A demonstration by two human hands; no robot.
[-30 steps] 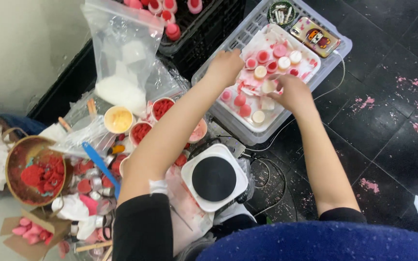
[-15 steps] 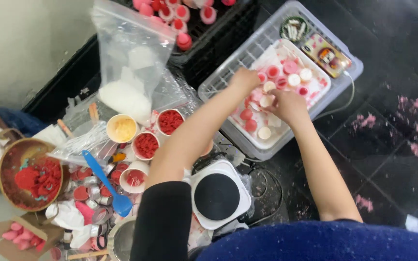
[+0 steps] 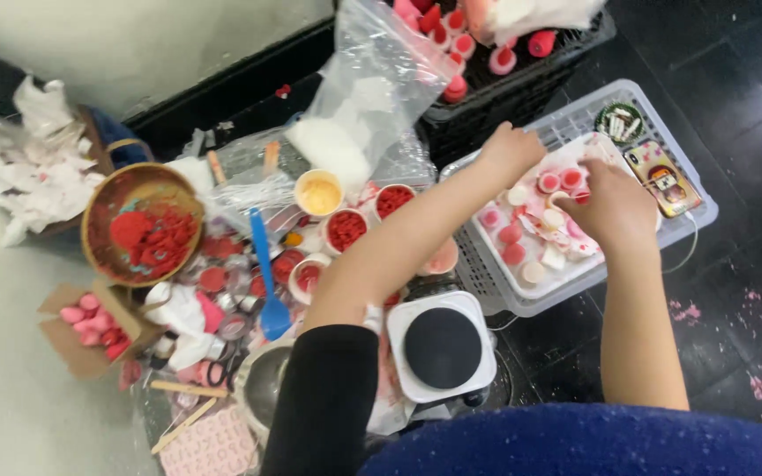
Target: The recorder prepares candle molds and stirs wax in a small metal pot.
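Small round pink and white wax cups (image 3: 535, 231) lie in pale grey plastic crate (image 3: 575, 295), far right. Right hand (image 3: 615, 207) directly over them, fingers curled, grip undeterminable. Left hand (image 3: 509, 152) fisted, on crate's left rim.

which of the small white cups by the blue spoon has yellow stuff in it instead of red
The cup farthest back, just in front of the clear plastic bag; the other cups beside it hold red material.

Cups (image 3: 346, 231) crowd left; black floor (image 3: 743, 115) open right
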